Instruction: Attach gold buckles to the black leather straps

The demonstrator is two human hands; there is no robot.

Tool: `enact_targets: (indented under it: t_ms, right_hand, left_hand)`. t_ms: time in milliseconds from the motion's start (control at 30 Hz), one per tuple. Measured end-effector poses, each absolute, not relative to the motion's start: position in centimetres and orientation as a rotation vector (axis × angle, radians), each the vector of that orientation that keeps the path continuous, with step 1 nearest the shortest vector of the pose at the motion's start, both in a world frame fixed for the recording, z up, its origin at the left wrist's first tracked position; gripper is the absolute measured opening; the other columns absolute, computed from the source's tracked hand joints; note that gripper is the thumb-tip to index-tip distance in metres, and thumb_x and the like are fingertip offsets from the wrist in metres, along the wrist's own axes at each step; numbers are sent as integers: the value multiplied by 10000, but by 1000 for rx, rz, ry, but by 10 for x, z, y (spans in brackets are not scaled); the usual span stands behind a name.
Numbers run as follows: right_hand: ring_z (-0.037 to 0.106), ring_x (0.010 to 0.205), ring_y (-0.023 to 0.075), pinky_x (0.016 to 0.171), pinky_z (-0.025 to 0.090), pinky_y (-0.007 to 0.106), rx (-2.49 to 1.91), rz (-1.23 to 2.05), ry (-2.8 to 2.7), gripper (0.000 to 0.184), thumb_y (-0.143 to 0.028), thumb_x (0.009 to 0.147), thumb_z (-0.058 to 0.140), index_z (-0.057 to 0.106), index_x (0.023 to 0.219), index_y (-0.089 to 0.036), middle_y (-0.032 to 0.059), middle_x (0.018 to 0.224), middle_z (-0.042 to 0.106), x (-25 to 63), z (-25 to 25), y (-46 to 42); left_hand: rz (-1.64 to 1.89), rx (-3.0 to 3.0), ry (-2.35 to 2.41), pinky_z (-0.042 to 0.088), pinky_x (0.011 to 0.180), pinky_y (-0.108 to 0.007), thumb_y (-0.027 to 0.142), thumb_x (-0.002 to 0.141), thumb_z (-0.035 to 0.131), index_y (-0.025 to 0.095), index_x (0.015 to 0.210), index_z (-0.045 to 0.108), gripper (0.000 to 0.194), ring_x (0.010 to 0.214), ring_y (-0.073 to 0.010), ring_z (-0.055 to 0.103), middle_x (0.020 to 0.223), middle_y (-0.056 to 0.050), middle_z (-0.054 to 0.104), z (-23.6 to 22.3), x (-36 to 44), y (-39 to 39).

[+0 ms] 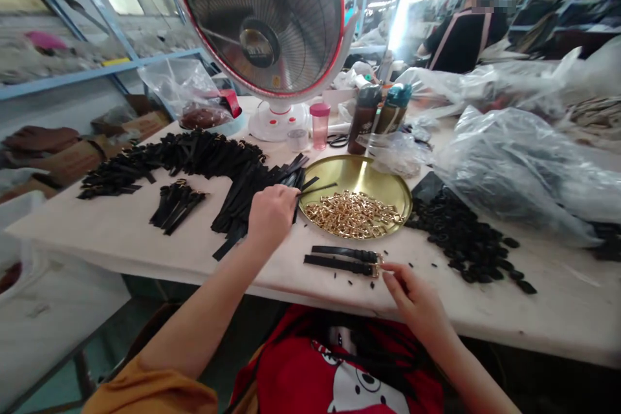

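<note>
Laid just in front of the gold tray [378,184]: two buckled straps [339,264], seemingly near done, with the right hand [416,301] at their buckle ends, gripping or merely touching impossible to tell. Pinched in the left hand [272,208], at the tray's left rim: a thin black strip [320,189], one end hidden. Apparently left: loose buckles [359,215] inside the tray, plain straps [240,198] heaped just left of it. Likely done: a bundle [175,206] farther left, glinting faintly. Indistinct: overlapping black pieces [463,233] right of the tray.

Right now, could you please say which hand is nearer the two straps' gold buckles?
Right: the right hand is at the gold buckles; the left hand is farther off, left of the tray.
</note>
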State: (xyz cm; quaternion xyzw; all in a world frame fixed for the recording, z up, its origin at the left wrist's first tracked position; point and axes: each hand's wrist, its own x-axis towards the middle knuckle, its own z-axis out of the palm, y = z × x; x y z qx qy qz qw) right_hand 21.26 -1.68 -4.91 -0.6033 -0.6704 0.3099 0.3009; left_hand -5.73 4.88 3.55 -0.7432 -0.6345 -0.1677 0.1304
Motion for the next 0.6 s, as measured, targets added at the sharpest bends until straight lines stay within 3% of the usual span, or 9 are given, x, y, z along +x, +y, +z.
enact_targets:
  t_ms: [100, 200, 333, 467, 600]
  right_hand:
    - [469, 533, 142, 535, 385, 269, -1435, 1205, -1586, 450, -544, 829, 324, 541, 921, -161, -5, 583, 500, 210, -33, -19]
    - [448, 512, 122, 522, 368, 255, -1193, 1688, -1456, 505, -583, 835, 247, 524, 873, -162, -2, 584, 515, 209, -14, -29]
    - [390, 471, 84, 481, 295, 214, -1164, 1937, -1374, 338, -511, 763, 513, 469, 761, -176, -41, 529, 489, 212, 0, -43]
    - [372, 448, 77, 472, 289, 204, -1242, 1823, -1321, 328, -503, 775, 500, 458, 780, -178, -61, 496, 461, 215, -2, -45]
    - [386, 441, 76, 474, 314, 200, -1222, 1766, -1301, 296, -481, 811, 459, 437, 793, -186, -68, 481, 466, 207, -6, -47]
  left_hand:
    - [-636, -2392, -1391, 310, 797, -325, 269, 870, 416, 284, 1002, 571, 204, 917, -182, 464, 1001, -12, 557, 40, -22, 14]
    - [-589, -2613, -1024, 314, 778, -307, 260, 874, 416, 253, 1017, 549, 196, 862, -158, 470, 939, -6, 561, 33, 7, -13]
    - [-519, -2715, -969, 336, 744, -311, 238, 880, 392, 210, 1041, 524, 211, 811, -157, 484, 886, -25, 557, 18, 18, -24]
    - [-967, -2755, -1340, 380, 755, -303, 259, 865, 419, 185, 943, 530, 155, 844, -161, 495, 902, -43, 552, 12, 17, -23]
    - [-1644, -2775, -2233, 424, 621, -256, 351, 805, 504, 155, 811, 466, 199, 702, -133, 531, 768, -22, 550, 7, 25, -14]
